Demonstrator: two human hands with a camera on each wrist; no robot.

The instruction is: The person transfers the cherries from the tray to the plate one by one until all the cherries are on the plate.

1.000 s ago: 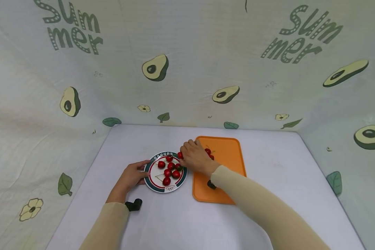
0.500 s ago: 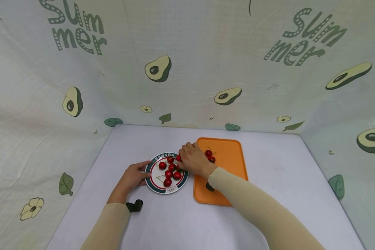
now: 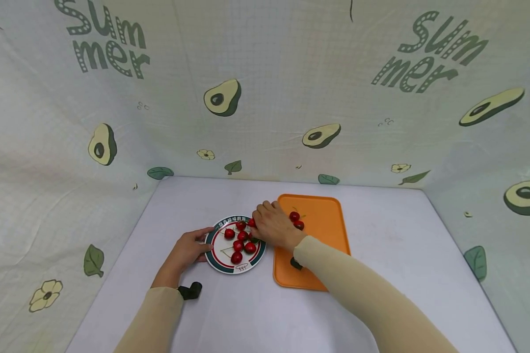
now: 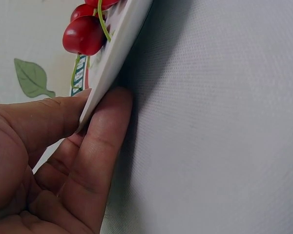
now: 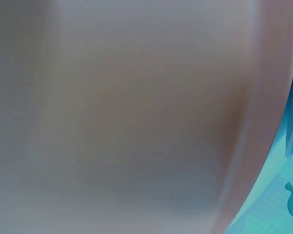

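Observation:
A white plate [image 3: 225, 268] with a green patterned border carries several red cherries [image 3: 236, 258], some with stems. My left hand [image 3: 190, 249] pinches its left rim. In the left wrist view the thumb lies over the plate's edge [image 4: 110, 68] and a finger is beneath it, with cherries [image 4: 83, 36] beyond. My right hand [image 3: 273, 224] is over the plate's right rim, fingers curled, holding a cherry [image 3: 251, 222] at the fingertips. Its thumb side partly covers another cherry on the plate. The right wrist view is mostly filled by a blurred close surface.
An orange tray [image 3: 324, 220] lies right of the plate, under my right forearm. Two cherries [image 3: 294, 216] show on it beside my right wrist. The white table [image 3: 229, 314] meets a patterned cloth backdrop [image 3: 265, 98] at its far edge.
My right hand has shifted slightly left and down over the plate with the cherry, then stays still. The left hand keeps its hold on the rim. The head view has shifted a little.

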